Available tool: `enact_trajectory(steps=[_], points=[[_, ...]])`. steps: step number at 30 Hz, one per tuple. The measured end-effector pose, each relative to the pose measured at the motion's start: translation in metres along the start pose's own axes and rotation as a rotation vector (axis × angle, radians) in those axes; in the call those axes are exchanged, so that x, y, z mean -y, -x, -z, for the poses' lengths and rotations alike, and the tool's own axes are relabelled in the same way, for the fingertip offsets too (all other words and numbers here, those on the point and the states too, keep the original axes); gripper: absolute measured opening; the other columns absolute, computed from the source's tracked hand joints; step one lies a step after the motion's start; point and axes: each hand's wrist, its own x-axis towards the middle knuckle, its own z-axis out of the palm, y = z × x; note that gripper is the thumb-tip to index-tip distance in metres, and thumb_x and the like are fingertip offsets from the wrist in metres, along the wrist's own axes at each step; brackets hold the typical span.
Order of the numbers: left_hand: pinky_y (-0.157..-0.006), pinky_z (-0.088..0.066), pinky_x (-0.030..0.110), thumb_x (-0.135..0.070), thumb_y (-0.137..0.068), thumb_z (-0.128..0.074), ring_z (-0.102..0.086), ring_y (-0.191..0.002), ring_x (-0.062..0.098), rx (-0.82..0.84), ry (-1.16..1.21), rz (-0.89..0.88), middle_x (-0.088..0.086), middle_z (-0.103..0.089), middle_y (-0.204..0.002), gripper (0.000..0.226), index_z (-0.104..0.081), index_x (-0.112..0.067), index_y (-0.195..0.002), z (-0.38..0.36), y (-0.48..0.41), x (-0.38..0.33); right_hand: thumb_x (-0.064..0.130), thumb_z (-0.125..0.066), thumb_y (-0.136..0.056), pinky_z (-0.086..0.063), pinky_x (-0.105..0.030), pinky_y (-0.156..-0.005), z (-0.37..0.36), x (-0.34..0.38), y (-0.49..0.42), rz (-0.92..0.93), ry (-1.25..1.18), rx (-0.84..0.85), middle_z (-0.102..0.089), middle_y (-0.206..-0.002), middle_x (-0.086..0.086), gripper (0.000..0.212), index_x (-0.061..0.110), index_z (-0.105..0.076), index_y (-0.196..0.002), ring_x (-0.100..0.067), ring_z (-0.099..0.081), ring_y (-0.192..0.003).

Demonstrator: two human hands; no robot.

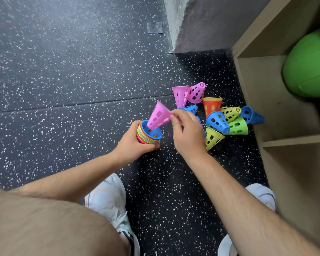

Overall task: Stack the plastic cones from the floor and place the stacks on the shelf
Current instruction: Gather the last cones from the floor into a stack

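Note:
My left hand (pixel 135 143) grips a stack of nested cones (pixel 148 136) in mixed colours, a blue one on top with its wide mouth up. My right hand (pixel 185 132) pinches the rim of a pink perforated cone (pixel 159 115), whose narrow tip dips into the stack's mouth. Several loose cones lie on the floor to the right: two pink (pixel 189 94), an orange-red one (pixel 211 106), blue (pixel 217 121), yellow (pixel 212 137), and green (pixel 237 126). The wooden shelf (pixel 277 115) stands at the right.
A large green ball (pixel 310 63) sits in the shelf's upper compartment. A grey wall corner (pixel 183 24) rises behind the cones. My white shoes (pixel 107 198) stand on the speckled black floor. A grey tape patch (pixel 155 27) marks the floor farther back.

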Motion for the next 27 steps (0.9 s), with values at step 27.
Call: enact_trajectory(steps=[27], points=[[-0.085, -0.052, 0.019, -0.023, -0.072, -0.095, -0.066, -0.09, 0.0, 0.115, -0.004, -0.003, -0.01, -0.069, -0.108, 0.063, -0.052, -0.037, -0.116, -0.021, -0.026, -0.019, 0.025, -0.05, -0.096, -0.029, -0.046, -0.116, 0.024, -0.046, -0.027, -0.072, 0.483, 0.296, -0.033, -0.159, 0.005, 0.043, 0.02, -0.055, -0.139, -0.022, -0.027, -0.14]])
